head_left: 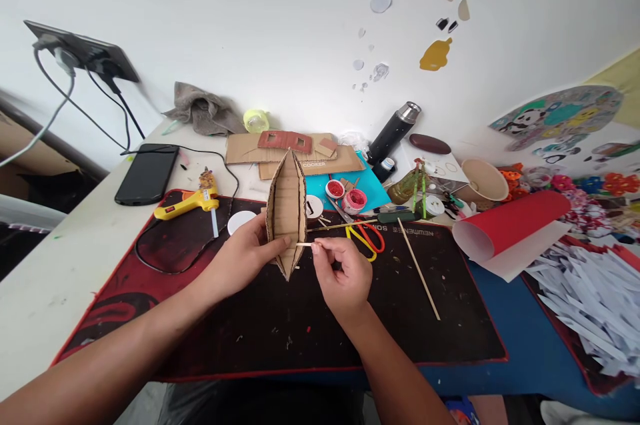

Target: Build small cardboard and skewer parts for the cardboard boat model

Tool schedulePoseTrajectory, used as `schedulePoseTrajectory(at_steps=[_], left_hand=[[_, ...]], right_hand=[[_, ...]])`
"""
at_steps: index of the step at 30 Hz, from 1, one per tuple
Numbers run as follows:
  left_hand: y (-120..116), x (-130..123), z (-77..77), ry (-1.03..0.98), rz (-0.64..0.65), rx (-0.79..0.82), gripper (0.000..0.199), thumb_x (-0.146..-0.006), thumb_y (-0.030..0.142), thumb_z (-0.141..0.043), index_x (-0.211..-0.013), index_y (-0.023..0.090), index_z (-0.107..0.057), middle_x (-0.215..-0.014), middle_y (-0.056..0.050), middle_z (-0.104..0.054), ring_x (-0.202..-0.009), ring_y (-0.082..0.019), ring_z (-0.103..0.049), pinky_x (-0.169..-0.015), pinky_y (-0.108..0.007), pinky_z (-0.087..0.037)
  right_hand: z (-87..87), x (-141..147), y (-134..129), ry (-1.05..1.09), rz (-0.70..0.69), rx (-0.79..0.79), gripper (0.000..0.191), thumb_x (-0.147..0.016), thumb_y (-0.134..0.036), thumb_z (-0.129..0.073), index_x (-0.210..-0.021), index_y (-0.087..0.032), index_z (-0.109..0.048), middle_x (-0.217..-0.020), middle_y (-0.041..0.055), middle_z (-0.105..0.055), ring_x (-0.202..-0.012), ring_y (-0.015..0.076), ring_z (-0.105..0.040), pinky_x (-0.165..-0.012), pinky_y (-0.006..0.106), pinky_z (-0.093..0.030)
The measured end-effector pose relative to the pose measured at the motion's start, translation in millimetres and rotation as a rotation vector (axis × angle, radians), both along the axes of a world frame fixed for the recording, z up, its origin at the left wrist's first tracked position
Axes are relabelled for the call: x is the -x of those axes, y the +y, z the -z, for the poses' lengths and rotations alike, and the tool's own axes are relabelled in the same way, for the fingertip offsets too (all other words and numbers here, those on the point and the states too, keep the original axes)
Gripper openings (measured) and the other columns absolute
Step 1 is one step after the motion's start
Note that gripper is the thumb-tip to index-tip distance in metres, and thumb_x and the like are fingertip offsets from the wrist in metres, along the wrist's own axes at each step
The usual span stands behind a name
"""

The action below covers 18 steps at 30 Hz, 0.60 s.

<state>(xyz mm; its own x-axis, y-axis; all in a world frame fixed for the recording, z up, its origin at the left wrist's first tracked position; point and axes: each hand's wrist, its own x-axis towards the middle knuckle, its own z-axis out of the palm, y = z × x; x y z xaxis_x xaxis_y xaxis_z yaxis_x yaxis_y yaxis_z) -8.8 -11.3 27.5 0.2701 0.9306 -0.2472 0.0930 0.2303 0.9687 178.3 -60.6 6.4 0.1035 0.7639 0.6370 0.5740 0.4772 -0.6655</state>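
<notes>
A small cardboard boat [288, 201] with pointed ends is held up over the dark desk mat. My left hand [253, 248] is closed on its left side, the thumb inside near the lower end. In my right hand [344, 271], thumb and forefinger pinch a short thin wooden stick [305, 245]. The stick's far end reaches over the boat's right wall, close to my left thumb; I cannot tell whether it touches the cardboard. Behind the boat lie cardboard pieces [245, 149] and a reddish-painted piece [285, 140] with square holes.
A yellow glue gun [193, 203] and a phone [147, 173] lie to the left. Scissors [367, 238], red paint pots [355, 200] and a long stick [419, 269] are to the right. A black flask [394, 131] leans by the wall. Red paper [525, 221] and white paper strips [590, 291] lie far right.
</notes>
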Motion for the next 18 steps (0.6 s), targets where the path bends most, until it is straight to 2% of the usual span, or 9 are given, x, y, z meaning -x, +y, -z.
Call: schedulePoseTrajectory(at_steps=[7,14,18], left_hand=[[0.8,-0.1,3.3,0.059,-0.014,-0.108,0.041,-0.079,0.056,-0.079,-0.103,0.024,-0.07,-0.096,-0.004,-0.081,-0.094,-0.032,-0.077,-0.08,-0.041,-0.066],[0.2,-0.3,5.6,0.059,-0.01,-0.076,0.041,-0.08,0.054,-0.078,-0.106,0.024,-0.069,-0.097,-0.004,-0.08,-0.094,-0.031,-0.076,-0.081,-0.042,-0.066],[-2.1,-0.7,8.0,0.067,-0.018,-0.111,0.037,-0.082,0.051,-0.076,-0.105,0.024,-0.068,-0.099,-0.004,-0.079,-0.096,-0.031,-0.076,-0.084,-0.042,-0.065]], right_hand=[[4.1,-3.9,-3.2,-0.197,-0.006,-0.051,0.008,-0.103,-0.022,-0.067,-0.102,-0.024,-0.074,-0.064,0.0002,-0.074,-0.049,0.0148,-0.064,-0.055,0.028,-0.057],[6.6,-2.5,-2.4,-0.22,0.002,-0.134,0.008,-0.102,-0.016,-0.068,-0.104,-0.024,-0.071,-0.063,-0.0007,-0.073,-0.048,0.0158,-0.065,-0.054,0.028,-0.056],[9.2,-0.7,-2.2,-0.204,0.022,-0.11,0.007,-0.103,-0.018,-0.067,-0.1,-0.024,-0.07,-0.058,-0.0029,-0.068,-0.046,0.0141,-0.061,-0.053,0.027,-0.053]])
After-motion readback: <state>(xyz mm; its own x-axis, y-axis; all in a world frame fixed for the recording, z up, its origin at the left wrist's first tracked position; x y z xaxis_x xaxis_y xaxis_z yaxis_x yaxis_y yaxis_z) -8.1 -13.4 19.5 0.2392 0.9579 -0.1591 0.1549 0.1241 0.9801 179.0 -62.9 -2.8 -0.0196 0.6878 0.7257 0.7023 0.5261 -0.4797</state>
